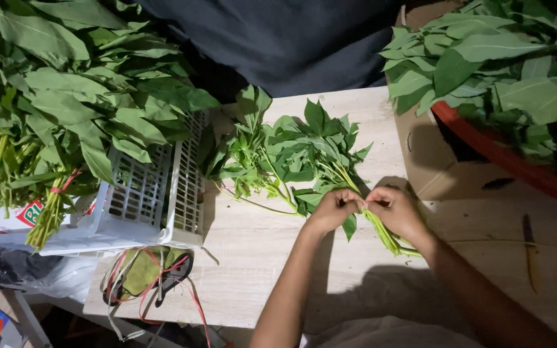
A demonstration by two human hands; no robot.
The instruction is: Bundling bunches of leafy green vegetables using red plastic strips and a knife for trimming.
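Observation:
A loose bunch of leafy green stems (304,151) lies on the pale wooden table (253,258). My left hand (332,209) and my right hand (394,211) meet over the bunch's stalks (385,233), fingers pinched together on them. The leaves fan out away from me, toward the far edge. Whether a tie sits between my fingers is hidden.
A white plastic crate (162,193) at the left holds a big heap of tied green bunches (66,96). More greens (504,71) fill a red-rimmed basin (517,164) at the right, over a cardboard box (433,161). Red strings and scissors (162,277) lie at the table's front left.

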